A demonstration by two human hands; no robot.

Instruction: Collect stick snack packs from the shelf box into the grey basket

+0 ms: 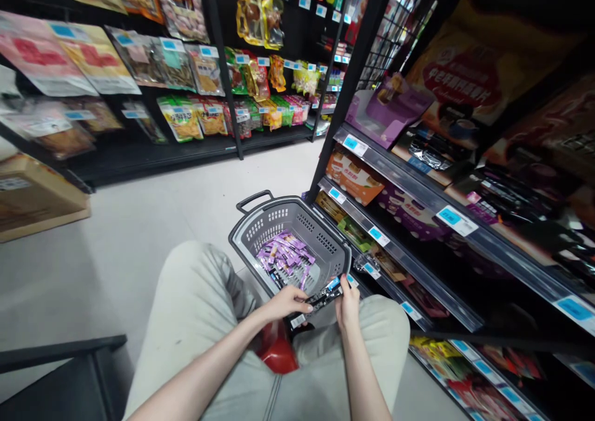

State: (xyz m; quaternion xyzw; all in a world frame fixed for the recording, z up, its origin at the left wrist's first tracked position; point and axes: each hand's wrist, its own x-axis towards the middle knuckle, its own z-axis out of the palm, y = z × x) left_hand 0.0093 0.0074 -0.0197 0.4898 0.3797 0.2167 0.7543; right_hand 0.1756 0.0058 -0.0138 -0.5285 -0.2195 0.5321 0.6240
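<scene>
Pinched between thumb and fingers, the left hand at one end and the right hand at the other, black packets are held over the near rim of a gray shopping basket; both hands are nearly closed, and the packets' number cannot be told. Purple sachets are scattered inside. The basket is positioned just beyond the knees, beside a dark shelf unit stocked with an orange carton. Farther off, bagged snacks are displayed on black shelving.
</scene>
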